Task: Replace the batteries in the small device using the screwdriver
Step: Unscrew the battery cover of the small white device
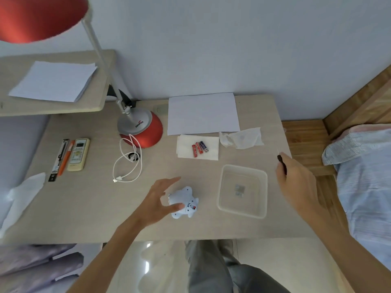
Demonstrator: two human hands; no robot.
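The toy (pixel 186 203) lies on the table (pixel 105 204), just left of the tray (pixel 232 199). It is small and light blue, and it lies with its underside up. This is the thing that needs new batteries.

The left hand (pixel 157 199) is at the toy, on the side away from the tray. Its fingers are spread wide and it holds nothing. The thumb lies over the toy's edge. It may be touching, but the picture is too soft to be sure.

I think the step now is getting hold of the toy so the tool can work on it. Next, the left hand needs to close on the toy and keep it from sliding. Then the tool's tip must come to the little door on the toy.

Inside the tray sits a small grey bit (pixel 239 190). It could be a screw or the door, but I cannot tell.

Right of the tray, the right hand (pixel 296 178) is curled tight around the screwdriver (pixel 281 160). The thin tip points up and away, well apart from the toy.

Behind the tray, three batteries (pixel 200 148) lie side by side on a tissue (pixel 186 151).
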